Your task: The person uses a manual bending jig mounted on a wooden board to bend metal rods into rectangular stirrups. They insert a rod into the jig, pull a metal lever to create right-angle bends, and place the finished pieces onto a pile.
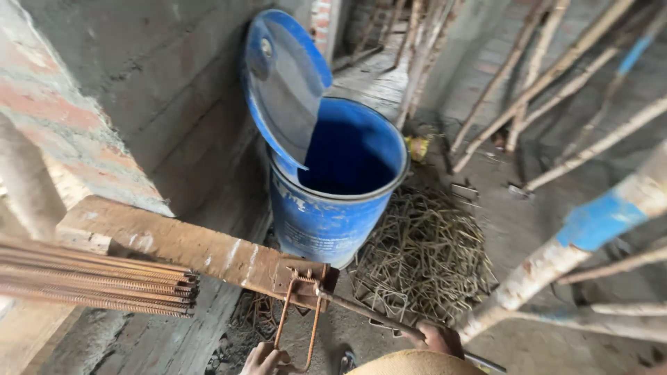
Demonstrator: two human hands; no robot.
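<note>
A thin steel rod (297, 326), bent into a loop, is hooked over pins at the end of the wooden desk (187, 250), just below the blue barrel (333, 201). It is judged stiff, rough and fairly light, best held at its lower bend, where the left hand (264, 361) fingers are closed around it. The right hand (438, 339) fingers are closed around the long bending lever (368, 311).

Ahead of the left hand (266, 360), the bent rod loop (295, 323) and wooden surface (201, 253) block the way. To its left, the rebar bundle (97, 278) juts out. Beyond both hands stands the blue drum (333, 215). Right of the right hand (439, 338), a slanted pole (570, 257) crosses; the stirrup pile (424, 257) covers the floor beyond.
</note>
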